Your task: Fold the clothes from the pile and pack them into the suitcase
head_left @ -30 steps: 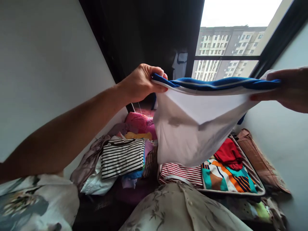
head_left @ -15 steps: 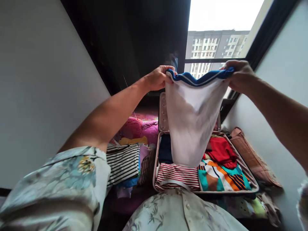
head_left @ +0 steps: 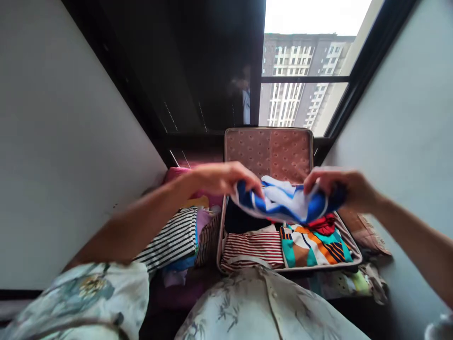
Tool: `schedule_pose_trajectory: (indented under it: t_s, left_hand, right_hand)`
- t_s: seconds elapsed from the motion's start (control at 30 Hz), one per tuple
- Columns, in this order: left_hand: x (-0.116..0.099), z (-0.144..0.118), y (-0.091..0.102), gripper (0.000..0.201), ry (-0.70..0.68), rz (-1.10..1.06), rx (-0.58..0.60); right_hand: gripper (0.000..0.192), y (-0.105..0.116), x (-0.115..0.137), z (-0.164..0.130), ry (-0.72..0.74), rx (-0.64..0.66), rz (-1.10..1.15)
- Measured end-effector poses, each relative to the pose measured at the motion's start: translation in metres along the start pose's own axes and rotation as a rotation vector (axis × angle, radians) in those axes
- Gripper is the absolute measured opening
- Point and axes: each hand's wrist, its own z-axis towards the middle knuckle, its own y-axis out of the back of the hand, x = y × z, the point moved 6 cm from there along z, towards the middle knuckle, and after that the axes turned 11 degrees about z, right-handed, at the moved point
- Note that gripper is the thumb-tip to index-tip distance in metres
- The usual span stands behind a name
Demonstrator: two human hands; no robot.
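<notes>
- We look into a narrow room corner between plain grey walls (head_left: 396, 118).
- Nearest us, a pale floral buttoned shirt (head_left: 244, 307) covers the wearer's front.
- Just beyond, an open, light-rimmed suitcase (head_left: 358, 259) bears a folded red-and-white striped garment (head_left: 253, 248) beside a teal, orange and white patterned garment (head_left: 311, 250); a crumpled red cloth (head_left: 324, 225) lies behind.
- Above them, the left hand (head_left: 240, 177) and right hand (head_left: 339, 186), apart and blurred, grip opposite ends of a white cloth garment with blue trim (head_left: 288, 198); whether it touches the clothes below, we cannot tell.
- An early slip by either hand, we judge, could drop one side crookedly; a low-hanging fold could drag and rumple the red cloth.
- Farthest, a pinkish patterned lid (head_left: 247, 146) stands upright below a black-framed window (head_left: 304, 79).
</notes>
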Motion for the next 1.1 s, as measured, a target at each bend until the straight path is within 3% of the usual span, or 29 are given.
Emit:
schedule_pose_trajectory:
  t_s: [0.03, 0.07, 0.13, 0.23, 0.33, 0.43, 0.67, 0.77, 0.87, 1.0, 1.03, 1.1]
  left_hand:
    - [0.017, -0.015, -0.041, 0.022, -0.012, -0.002, 0.212]
    - [0.037, -0.031, -0.076, 0.022, -0.018, -0.009, 0.327]
    - [0.083, -0.058, -0.138, 0.028, 0.017, -0.014, 0.37]
    - [0.144, -0.093, -0.212, 0.029, 0.132, -0.083, 0.304]
    - [0.171, -0.118, -0.259, 0.027, 0.223, -0.169, 0.227]
    - [0.174, -0.132, -0.277, 0.025, 0.285, -0.278, 0.184]
    - [0.179, -0.144, -0.286, 0.028, 0.399, -0.472, 0.175]
    - [0.195, -0.141, -0.274, 0.037, 0.47, -0.56, 0.09]
    - [0.224, -0.122, -0.235, 0.043, 0.481, -0.698, -0.067]
    - [0.29, -0.08, -0.156, 0.049, 0.462, -0.906, -0.379]
    - [0.311, -0.071, -0.14, 0.058, 0.488, -0.909, -0.49]
    - [0.357, -0.064, -0.125, 0.069, 0.68, -0.825, -0.721]
  right_hand:
    - [0.03, -0.021, -0.022, -0.025, -0.041, 0.064, 0.004]
    - [0.026, -0.037, -0.049, -0.049, -0.116, 0.054, 0.035]
    - [0.022, -0.07, -0.101, -0.098, -0.247, 0.039, 0.115]
    - [0.017, -0.11, -0.162, -0.159, -0.439, 0.001, 0.221]
    - [0.015, -0.136, -0.188, -0.198, -0.611, 0.026, 0.353]
    - [0.016, -0.142, -0.194, -0.212, -0.731, 0.063, 0.449]
    - [0.018, -0.144, -0.197, -0.198, -0.783, 0.258, 0.579]
    - [0.019, -0.133, -0.203, -0.178, -0.778, 0.263, 0.605]
    - [0.021, -0.106, -0.225, -0.142, -0.778, 0.174, 0.602]
    - [0.036, -0.049, -0.284, -0.078, -0.77, -0.144, 0.497]
    - [0.041, -0.035, -0.302, -0.065, -0.762, -0.25, 0.432]
    - [0.052, -0.017, -0.336, -0.05, -0.754, -0.434, 0.284]
